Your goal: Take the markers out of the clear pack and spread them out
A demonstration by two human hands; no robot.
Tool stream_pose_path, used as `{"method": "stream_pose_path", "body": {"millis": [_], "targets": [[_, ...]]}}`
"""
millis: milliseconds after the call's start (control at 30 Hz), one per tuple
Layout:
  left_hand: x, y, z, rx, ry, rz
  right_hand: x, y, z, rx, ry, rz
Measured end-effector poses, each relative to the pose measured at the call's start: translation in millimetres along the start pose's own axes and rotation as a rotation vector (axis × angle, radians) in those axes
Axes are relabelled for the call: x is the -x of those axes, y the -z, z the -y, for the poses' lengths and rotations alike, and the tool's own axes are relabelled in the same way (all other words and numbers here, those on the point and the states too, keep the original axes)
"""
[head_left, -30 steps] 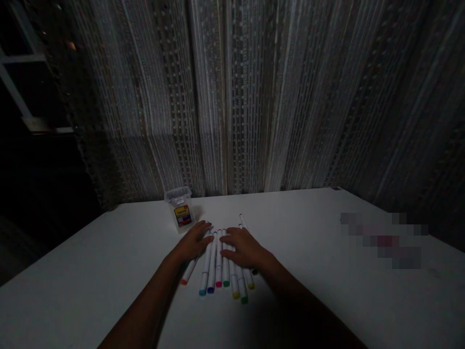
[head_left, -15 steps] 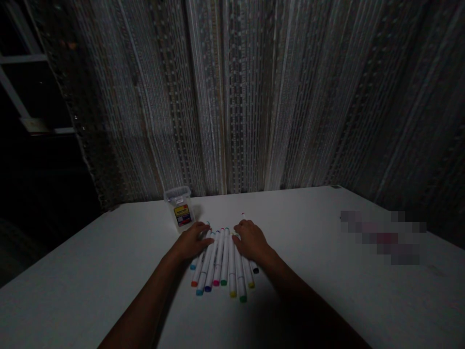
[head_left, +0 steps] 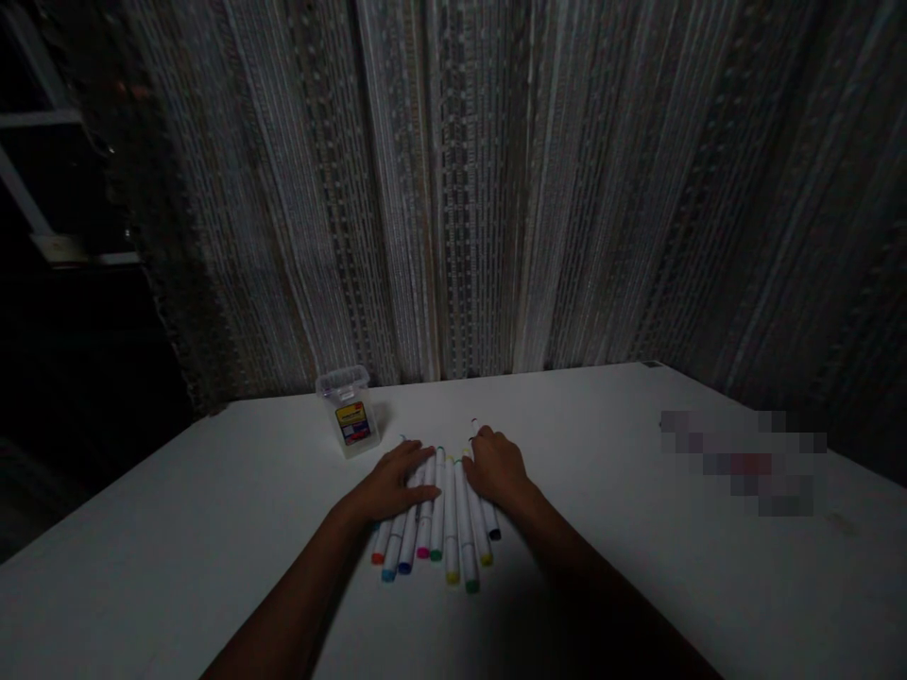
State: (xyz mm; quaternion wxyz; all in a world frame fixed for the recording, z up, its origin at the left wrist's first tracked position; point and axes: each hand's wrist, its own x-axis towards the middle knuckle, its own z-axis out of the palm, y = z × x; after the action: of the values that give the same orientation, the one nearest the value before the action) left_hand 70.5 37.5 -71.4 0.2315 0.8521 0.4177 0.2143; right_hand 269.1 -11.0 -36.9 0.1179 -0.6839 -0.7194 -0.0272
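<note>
1. Since a second ago both hands have drawn inward: the markers that lay fanned out then are now pressed into a tighter row, and the left hand has slid across the upper barrels instead of resting at the row's left edge.

2. That left hand lies flat on the bundle of white-barrelled markers with coloured end caps, fingers spread and loose, pressing down and grasping nothing. The right hand rests on the right side of the row, fingers curled lightly over the far ends; I cannot tell whether it pinches any single marker.

3. Judging from how things lie, the gathering looks mostly done: the markers touch side by side between the two hands, though their near ends are still uneven, some caps reaching closer to the person than others. None has been lifted, and the small clear plastic box with a yellow and red label stands upright with nothing visibly in it, though it is too dim to be sure.

4. Each marker's long axis runs from the person towards the striped grey curtain, nearly parallel, with coloured caps at the near ends.

5. Everything sits on the plain white table; the box is just beyond the left hand, apart from the row.
</note>
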Motion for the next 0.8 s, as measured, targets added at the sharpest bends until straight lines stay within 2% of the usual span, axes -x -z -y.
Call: {"method": "stream_pose_path", "body": {"millis": [333,400,433,500,567,600,667,700,733,800], "targets": [[-5.7,-4.0,3.6,-0.075,-0.064,-0.079,0.7,5.9,0.1,-0.034,-0.055,0.059],[-4.7,-1.5,-1.1,-0.079,-0.064,-0.155,0.6,5.2,0.1,-0.039,-0.052,0.048],[-4.0,2.6,-5.1,-0.082,-0.072,-0.232,0.5,4.7,0.0,-0.039,-0.049,0.041],[-2.6,18.0,-14.2,-0.091,-0.099,-0.448,0.4,3.3,-0.6,-0.036,-0.046,0.032],[-2.3,42.5,-19.9,-0.106,-0.118,-0.687,0.4,1.8,-1.7,-0.033,-0.035,0.019],[-2.9,56.7,-19.7,-0.112,-0.121,-0.798,0.4,1.1,-2.4,-0.031,-0.031,0.011],[-5.7,84.0,-11.9,-0.117,-0.096,-0.943,0.7,0.0,-4.0,-0.031,-0.024,-0.007],[-7.7,95.4,-4.8,-0.099,-0.065,-0.973,0.9,-0.3,-4.8,-0.034,-0.023,-0.015],[-9.9,104.2,3.5,-0.055,-0.005,-0.955,1.1,-0.5,-5.5,-0.037,-0.022,-0.020],[-13.6,113.7,20.5,0.129,0.151,-0.821,1.6,-0.5,-6.6,-0.043,-0.027,-0.023]]}}
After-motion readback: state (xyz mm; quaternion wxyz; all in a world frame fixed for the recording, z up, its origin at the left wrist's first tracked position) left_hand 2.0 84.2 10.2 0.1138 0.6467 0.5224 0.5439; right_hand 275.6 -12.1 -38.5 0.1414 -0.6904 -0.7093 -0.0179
